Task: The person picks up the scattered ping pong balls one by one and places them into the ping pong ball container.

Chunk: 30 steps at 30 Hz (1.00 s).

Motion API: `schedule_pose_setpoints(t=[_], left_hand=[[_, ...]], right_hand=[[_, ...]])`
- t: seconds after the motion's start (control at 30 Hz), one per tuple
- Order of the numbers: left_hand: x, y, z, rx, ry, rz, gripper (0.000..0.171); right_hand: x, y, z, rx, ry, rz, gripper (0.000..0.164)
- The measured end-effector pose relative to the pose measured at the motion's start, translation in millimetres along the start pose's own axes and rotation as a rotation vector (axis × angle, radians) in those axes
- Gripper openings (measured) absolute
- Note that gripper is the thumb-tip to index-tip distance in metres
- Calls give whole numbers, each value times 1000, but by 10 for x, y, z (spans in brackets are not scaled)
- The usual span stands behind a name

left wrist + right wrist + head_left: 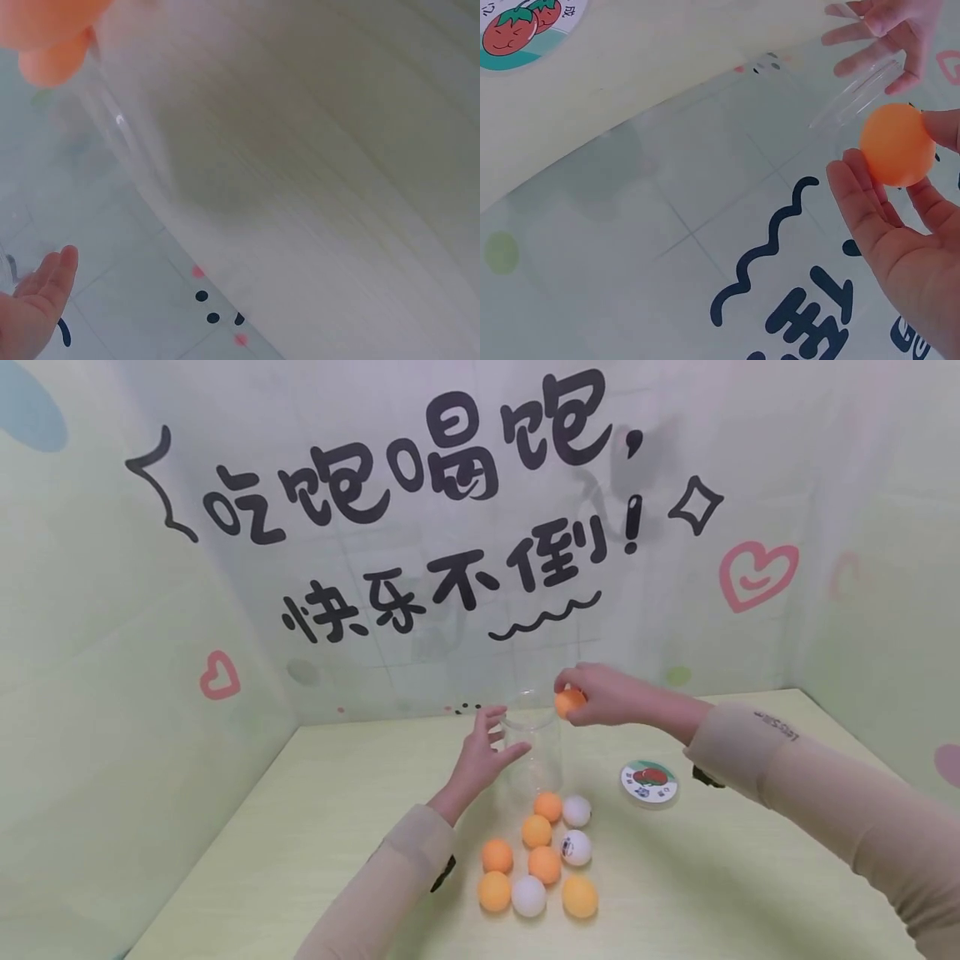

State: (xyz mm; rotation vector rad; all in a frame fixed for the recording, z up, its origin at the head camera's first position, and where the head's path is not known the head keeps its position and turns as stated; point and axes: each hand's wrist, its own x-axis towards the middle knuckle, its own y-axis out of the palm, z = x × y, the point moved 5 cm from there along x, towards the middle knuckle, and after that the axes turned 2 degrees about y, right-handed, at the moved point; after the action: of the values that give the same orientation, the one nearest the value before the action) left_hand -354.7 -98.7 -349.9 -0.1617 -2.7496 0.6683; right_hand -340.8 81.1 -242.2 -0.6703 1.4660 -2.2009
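1. Pale wood-grain table [300,827]: below all the fingers.
2. Clear cylindrical container [545,762]: upright, mouth up, long axis vertical, beside the left hand's [480,756] wide-spread fingers, which probably steady it.
3. Flat round white disc with red fruit print [648,782]: below the right fingers.
4. Loose orange and white balls [537,832]: nearer than the left fingers.
5. Smooth orange ball [897,145]: pinched in the right hand's [919,251] fingers beside the container's mouth, presumably for control; round, without long axis.

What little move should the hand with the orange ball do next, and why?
Maybe the right hand should ease the round, matte orange ball over the clear, cylindrical container: it pinches the ball beside the container's top, and the left hand is at the container's other side, fingers spread.
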Motion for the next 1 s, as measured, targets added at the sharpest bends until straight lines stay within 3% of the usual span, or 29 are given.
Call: schedule_pose_setpoints(t=[0.43,1.0], left_hand=[[24,0,-30,3,16,6,64],[18,-4,12,6,31,-3,63]], right_hand=[[313,-41,81,-13,-2,-3,38],[524,201,126,-43,-53,33,39]])
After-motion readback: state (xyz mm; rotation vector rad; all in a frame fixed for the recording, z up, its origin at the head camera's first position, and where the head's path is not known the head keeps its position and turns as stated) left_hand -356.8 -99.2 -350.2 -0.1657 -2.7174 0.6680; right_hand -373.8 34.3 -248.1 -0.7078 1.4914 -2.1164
